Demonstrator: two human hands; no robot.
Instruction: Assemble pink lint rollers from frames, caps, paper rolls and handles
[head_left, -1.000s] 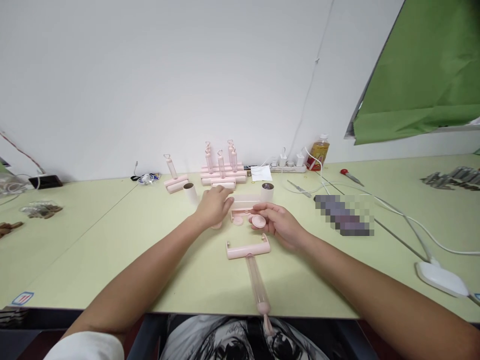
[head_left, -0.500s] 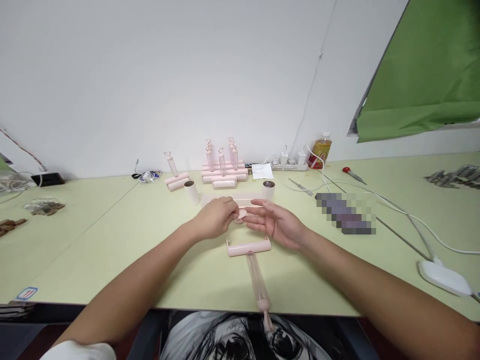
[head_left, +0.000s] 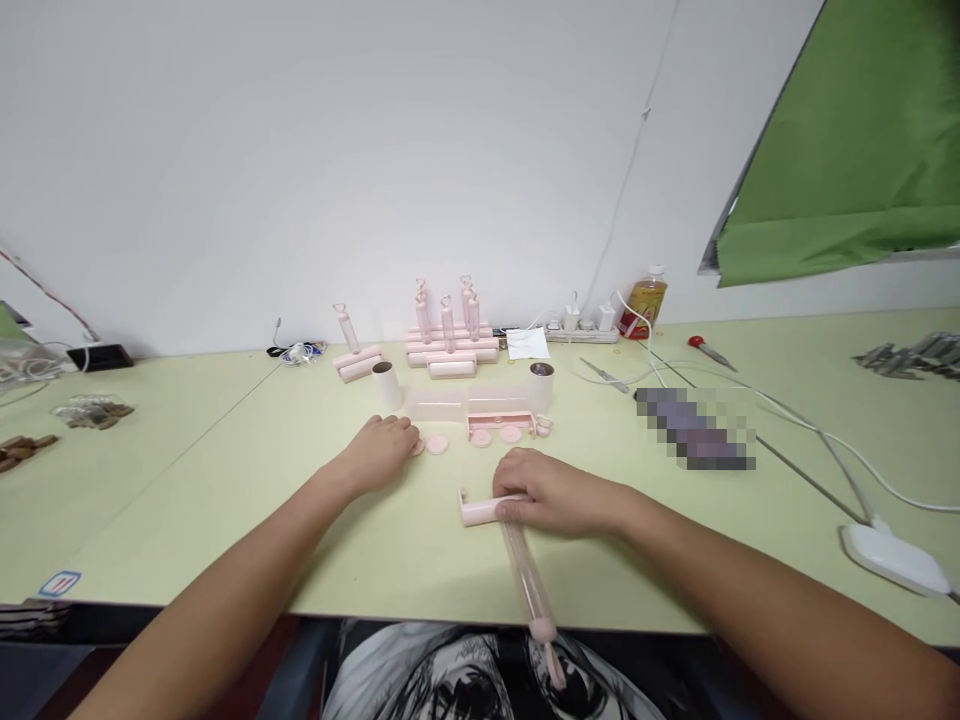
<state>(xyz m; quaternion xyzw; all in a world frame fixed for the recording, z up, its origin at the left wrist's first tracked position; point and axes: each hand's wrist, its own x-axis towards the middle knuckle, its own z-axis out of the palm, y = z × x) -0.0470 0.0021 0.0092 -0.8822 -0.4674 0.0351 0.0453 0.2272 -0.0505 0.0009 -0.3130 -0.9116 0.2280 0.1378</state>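
Observation:
On the table, my right hand (head_left: pixel 551 488) is wrapped over the pink head of a lint roller holder (head_left: pixel 480 513), covering the head's right half. Its clear handle (head_left: pixel 529 580) points toward me, and the pink loop at its end reaches past the table edge. Farther left, my left hand (head_left: pixel 381 452) has its fingers bent and pressed together on a pink round cap (head_left: pixel 418 448), partly hidden by them. Beside it lies another pink cap (head_left: pixel 436 444). Two more caps, one of them this cap (head_left: pixel 481 438), lie in front of a pink frame piece (head_left: pixel 501 424).
Behind the caps are clear covers (head_left: pixel 435 406), flanked by a left white roll (head_left: pixel 387 388) and a right white roll (head_left: pixel 541 386). Several assembled lint rollers (head_left: pixel 452 345) stand by the wall. To the right are a screwdriver (head_left: pixel 711 352), a bottle (head_left: pixel 643 302) and cables.
My hands have parted from the middle, where they held a small pink piece. The left went left to a cap; the right came down onto the lint roller holder.

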